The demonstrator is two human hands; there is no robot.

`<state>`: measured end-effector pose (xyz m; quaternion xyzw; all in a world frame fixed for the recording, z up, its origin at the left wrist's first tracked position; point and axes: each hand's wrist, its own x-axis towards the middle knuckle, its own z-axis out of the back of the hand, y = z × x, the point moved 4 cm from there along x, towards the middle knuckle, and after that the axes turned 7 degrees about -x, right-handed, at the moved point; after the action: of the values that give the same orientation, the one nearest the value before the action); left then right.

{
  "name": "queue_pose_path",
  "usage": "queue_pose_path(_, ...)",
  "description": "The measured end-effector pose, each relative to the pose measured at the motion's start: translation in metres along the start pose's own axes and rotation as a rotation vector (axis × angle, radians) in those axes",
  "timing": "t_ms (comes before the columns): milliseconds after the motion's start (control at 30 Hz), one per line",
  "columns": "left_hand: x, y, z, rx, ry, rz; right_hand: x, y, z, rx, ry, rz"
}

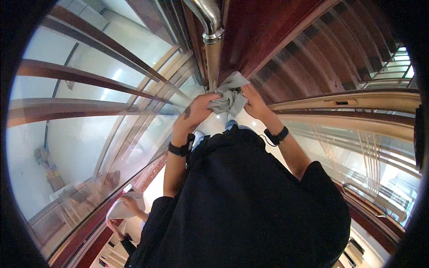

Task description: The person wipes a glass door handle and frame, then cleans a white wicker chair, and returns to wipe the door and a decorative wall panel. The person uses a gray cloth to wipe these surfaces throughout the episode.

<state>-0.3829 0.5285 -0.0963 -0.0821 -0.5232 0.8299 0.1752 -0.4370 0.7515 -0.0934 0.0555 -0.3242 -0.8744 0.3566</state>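
A crumpled grey cloth (229, 101) is bunched between my two hands in front of my body. My left hand (202, 108) grips its left side, and my right hand (253, 102) has hold of the right side. One loose flap of the cloth sticks up above my right fingers. Just beyond the cloth a metal pipe (213, 60) comes down, with a shiny bend at its top. Whether the cloth touches the pipe I cannot tell. Some of my fingertips are hidden in the folds.
Framed glass panels (87, 140) stand close on my left. To the right are a slatted brown panel (301, 67) and a pale frame rail (348, 102) with a recessed latch. Another person's hands (130, 205) hold a white cloth (118, 209) at the lower left.
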Motion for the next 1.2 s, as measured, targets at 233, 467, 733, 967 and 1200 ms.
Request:
queue_pose_path(233,-0.021,-0.155,0.092,-0.009,-0.638,-0.269,0.069,0.106,0.099,0.617,-0.408,0.4)
queue_pose_path(467,0.032,-0.157,0.075,0.05,-0.843,-0.546,0.133,0.124,0.09,0.639,-0.422,0.351)
queue_pose_path(733,0.018,-0.028,0.019,-0.057,-0.715,-0.131,0.112,0.05,-0.023,0.353,-0.274,0.052)
queue_pose_path(967,0.021,0.058,-0.016,-0.071,-0.596,0.249,0.092,-0.038,-0.124,0.183,-0.293,-0.084)
queue_pose_path(1200,-0.01,0.175,-0.059,-0.086,-0.373,0.443,0.084,-0.042,-0.145,0.079,-0.133,-0.181)
